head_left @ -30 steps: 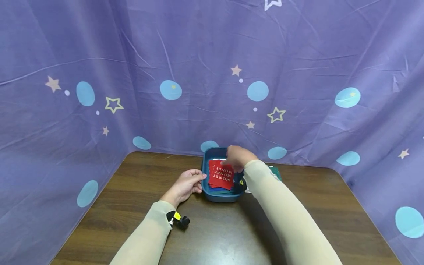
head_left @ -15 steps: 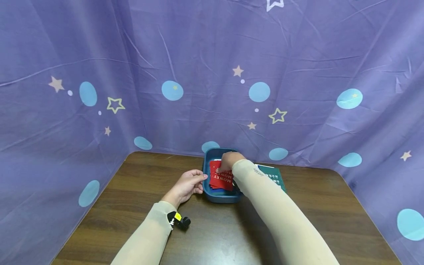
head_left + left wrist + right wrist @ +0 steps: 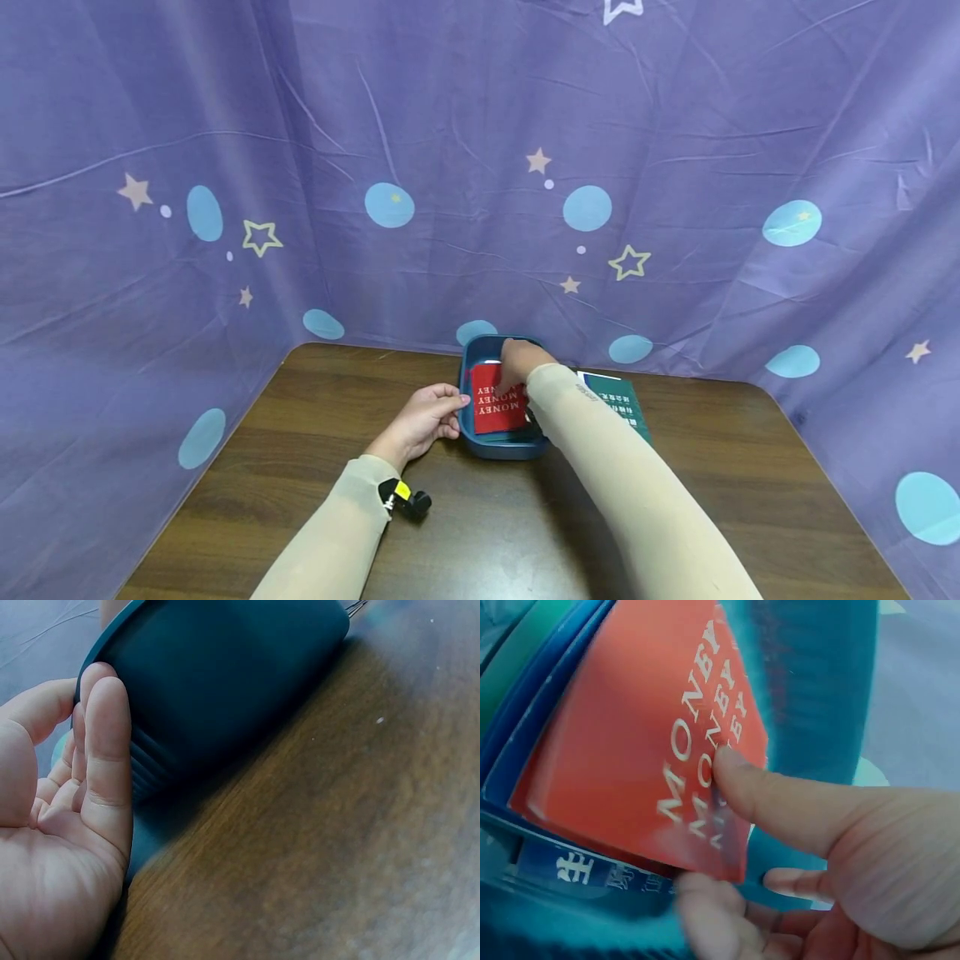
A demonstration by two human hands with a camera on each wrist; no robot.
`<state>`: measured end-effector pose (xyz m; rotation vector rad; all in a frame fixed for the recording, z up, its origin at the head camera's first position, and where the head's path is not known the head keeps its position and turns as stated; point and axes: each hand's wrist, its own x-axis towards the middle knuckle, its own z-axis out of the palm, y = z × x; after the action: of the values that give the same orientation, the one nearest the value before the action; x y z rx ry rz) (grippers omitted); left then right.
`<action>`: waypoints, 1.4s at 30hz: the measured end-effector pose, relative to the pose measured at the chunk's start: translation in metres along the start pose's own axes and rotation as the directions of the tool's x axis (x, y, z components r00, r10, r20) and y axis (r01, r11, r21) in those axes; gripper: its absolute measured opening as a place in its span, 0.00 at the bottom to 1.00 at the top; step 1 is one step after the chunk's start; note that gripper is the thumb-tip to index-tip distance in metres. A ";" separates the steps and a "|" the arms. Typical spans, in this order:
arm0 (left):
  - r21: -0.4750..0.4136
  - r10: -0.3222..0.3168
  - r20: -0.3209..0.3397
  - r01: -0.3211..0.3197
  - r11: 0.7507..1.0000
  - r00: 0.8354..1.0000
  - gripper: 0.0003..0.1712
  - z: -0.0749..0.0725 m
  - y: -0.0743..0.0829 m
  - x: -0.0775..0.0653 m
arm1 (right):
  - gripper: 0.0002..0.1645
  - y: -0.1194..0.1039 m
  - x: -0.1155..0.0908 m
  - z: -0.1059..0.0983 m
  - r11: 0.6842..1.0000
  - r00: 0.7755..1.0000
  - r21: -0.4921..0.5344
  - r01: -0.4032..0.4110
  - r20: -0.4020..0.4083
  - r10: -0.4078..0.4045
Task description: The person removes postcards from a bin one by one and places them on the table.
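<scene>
A teal plastic bin point(image 3: 504, 451) stands near the table's back edge. My left hand point(image 3: 422, 419) holds its left side, thumb at the rim and fingers along the outer wall point(image 3: 225, 682). Inside lies a red booklet point(image 3: 491, 418) lettered MONEY, on top of blue booklets point(image 3: 544, 859) with a green edge beside them. My right hand point(image 3: 520, 363) reaches into the bin from the right. In the right wrist view its thumb presses the red cover point(image 3: 607, 742) while the fingers bend at the booklet's edge; the fingertips are partly hidden.
A green book point(image 3: 622, 398) with white lettering lies on the brown table point(image 3: 480, 533) right of the bin, partly behind my right forearm. A purple curtain point(image 3: 480, 150) hangs right behind the table. A small black camera point(image 3: 412, 502) is strapped to my left wrist.
My right hand has moved left and lower into the bin. The red pieces, fanned out before, now lie squared up. My left hand has stayed at the bin's side.
</scene>
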<state>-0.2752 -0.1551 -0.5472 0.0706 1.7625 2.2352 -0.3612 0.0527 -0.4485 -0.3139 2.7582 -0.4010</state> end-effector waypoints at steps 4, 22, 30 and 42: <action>0.003 -0.006 -0.001 0.006 1.000 1.000 0.07 -0.001 0.000 0.001 | 0.19 0.009 0.013 -0.005 0.999 1.000 0.050 -0.008 0.011 0.008; 0.008 -0.006 0.005 0.006 1.000 1.000 0.06 -0.001 -0.001 0.002 | 0.14 0.093 -0.037 -0.037 0.787 0.976 0.595 0.164 -0.213 -0.042; 0.014 -0.004 -0.002 0.004 1.000 1.000 0.06 0.003 0.002 0.001 | 0.17 0.149 -0.069 -0.035 0.736 0.945 0.660 0.151 -0.315 0.088; 0.024 -0.017 -0.037 0.018 1.000 0.999 0.05 0.002 0.000 0.002 | 0.21 0.217 -0.098 -0.034 0.681 0.929 0.726 0.090 -0.307 0.205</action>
<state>-0.2771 -0.1531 -0.5469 0.0188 1.8019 2.2168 -0.3193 0.2892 -0.4565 0.0775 2.6354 -1.6369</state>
